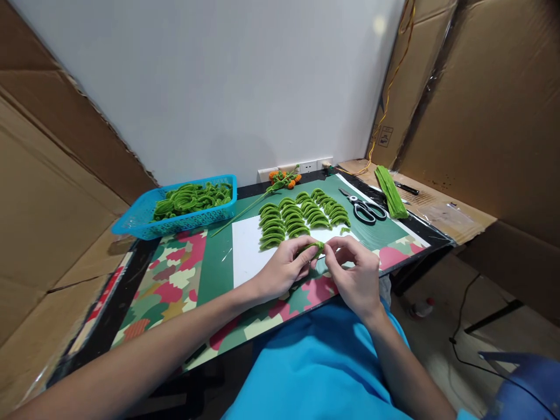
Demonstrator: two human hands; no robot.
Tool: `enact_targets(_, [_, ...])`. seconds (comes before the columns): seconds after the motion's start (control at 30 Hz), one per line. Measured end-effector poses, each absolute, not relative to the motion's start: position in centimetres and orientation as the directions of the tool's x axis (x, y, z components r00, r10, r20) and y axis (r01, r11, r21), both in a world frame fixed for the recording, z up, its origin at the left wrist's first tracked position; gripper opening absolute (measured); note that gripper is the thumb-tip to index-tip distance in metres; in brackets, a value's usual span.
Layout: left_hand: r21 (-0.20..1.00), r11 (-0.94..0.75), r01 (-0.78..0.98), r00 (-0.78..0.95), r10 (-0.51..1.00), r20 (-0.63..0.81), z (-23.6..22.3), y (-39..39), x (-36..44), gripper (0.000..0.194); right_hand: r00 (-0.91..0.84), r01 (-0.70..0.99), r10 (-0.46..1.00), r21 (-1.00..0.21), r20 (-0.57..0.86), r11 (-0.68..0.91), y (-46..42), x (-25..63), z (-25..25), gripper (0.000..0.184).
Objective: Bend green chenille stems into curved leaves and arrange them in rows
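Where the left hand (284,265) meets the right hand (356,271): close together at the near edge of the table (131,280), a small green fuzzy piece (321,247) between them, just in front of the curved rows.
Left grip: thumb and fingers closed on the piece, hiding part of it from me.
Right grip: thumb and forefinger pinched at the piece's right end, the other fingers curled.
Curved green pieces (272,223): set out in four columns beyond the hands, at least partly over a white sheet (247,248); one short scrap (345,230) sits near the foot of the right-hand column.
Green mat (214,262): under the sheet, with camouflage-patterned covering (177,280) showing to its left and along the near edge.
Scissors (352,199): lying right of the columns, handles nearer the person, blades toward the wall (219,70).
Bundle of green strips (391,192): flat at the table's right end, beside a slim black-handled tool (406,188).
Blue basket (196,220): at the far left, heaped with green fuzzy lengths (186,198).
Orange flowers (273,175): lying near the socket (308,167), one long stem slanting back toward the basket.
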State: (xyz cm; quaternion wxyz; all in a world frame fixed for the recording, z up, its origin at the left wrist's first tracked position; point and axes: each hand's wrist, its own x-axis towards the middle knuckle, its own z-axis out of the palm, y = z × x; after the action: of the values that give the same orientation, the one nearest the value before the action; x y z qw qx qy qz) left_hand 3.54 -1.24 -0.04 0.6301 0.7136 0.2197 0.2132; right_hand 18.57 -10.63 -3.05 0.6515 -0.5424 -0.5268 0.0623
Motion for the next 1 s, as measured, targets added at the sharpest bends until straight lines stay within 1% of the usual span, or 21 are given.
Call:
enact_targets(0.2, [0.999, -0.050, 0.008, 0.800, 0.599, 0.023, 0.15, -1.33, 3.49, 0.032, 0.403, 0.483, 0.688, -0.778, 0.604, 0.400, -10.64, 18.66, -2.88, 0.009])
enact_targets(0.3, [0.999, -0.050, 0.005, 0.798, 0.602, 0.027, 0.24, -1.39, 3.46, 0.031, 0.391, 0.487, 0.688, -0.772, 0.612, 0.409, -10.63, 18.68, -2.88, 0.008])
enact_targets(0.43, [0.997, -0.072, 0.008, 0.792, 0.609, 0.038, 0.37, -1.47, 3.47, 0.033, 0.399, 0.468, 0.698, -0.787, 0.595, 0.403, -10.60, 18.69, -2.95, 0.006])
enact_targets(0.53, [0.996, -0.083, 0.013, 0.798, 0.601, 0.040, 0.41, -1.48, 3.46, 0.035, 0.407, 0.450, 0.701, -0.797, 0.585, 0.403, -10.57, 18.70, -3.01, 0.008])
enact_targets(0.73, [0.999, -0.050, 0.008, 0.836, 0.548, 0.020, 0.32, -1.45, 3.35, 0.034, 0.397, 0.464, 0.703, -0.790, 0.590, 0.401, -10.62, 18.76, -3.05, 0.013])
enact_targets(0.87, [0.997, -0.068, 0.027, 0.826, 0.564, 0.016, 0.32, -1.40, 3.34, 0.033, 0.392, 0.473, 0.706, -0.787, 0.591, 0.396, -10.63, 18.81, -3.10, 0.014])
enact_targets(1.0, [1.000, 0.017, 0.016, 0.810, 0.587, -0.023, 0.31, -0.96, 3.23, 0.034, 0.368, 0.454, 0.706, -0.779, 0.605, 0.431, -10.66, 18.95, -3.14, 0.009])
